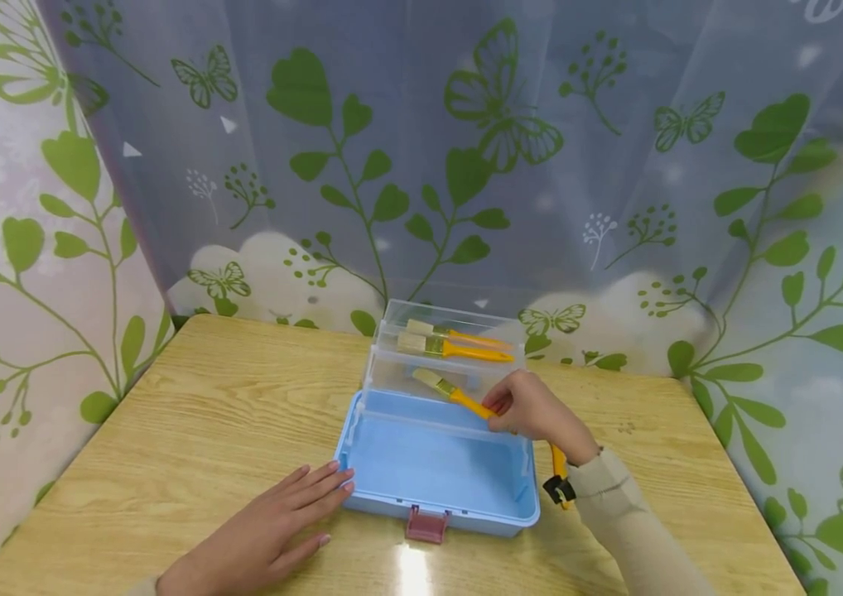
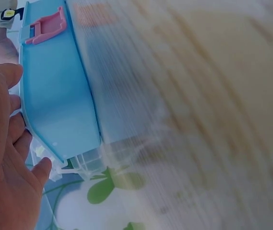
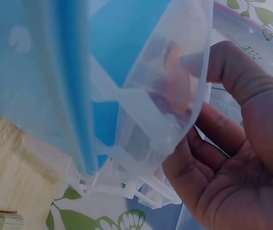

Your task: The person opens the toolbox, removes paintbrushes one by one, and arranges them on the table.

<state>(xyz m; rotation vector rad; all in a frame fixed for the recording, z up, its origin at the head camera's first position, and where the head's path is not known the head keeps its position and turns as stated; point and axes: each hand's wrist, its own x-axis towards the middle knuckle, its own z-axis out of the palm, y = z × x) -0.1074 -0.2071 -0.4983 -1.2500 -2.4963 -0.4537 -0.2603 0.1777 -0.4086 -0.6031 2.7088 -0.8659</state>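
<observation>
**Right hand pinches a brush at the clear tray**

The right hand (image 1: pixel 533 410), at centre right of the head view, has its fingers curled and pinching the orange handle of a paintbrush (image 1: pixel 451 391). The bristles point to the upper left, over the lower clear tray (image 1: pixel 392 377) of the blue toolbox (image 1: pixel 436 463).

The left hand (image 1: pixel 265 530), lower centre-left, lies flat on the wooden table (image 1: pixel 190 414) with fingers straight and slightly spread, fingertips touching the box's front left corner.

Two more brushes (image 1: pixel 455 343) lie in the upper tray, above the held one. A pink latch (image 1: pixel 426 524) sits on the box's front edge.
</observation>
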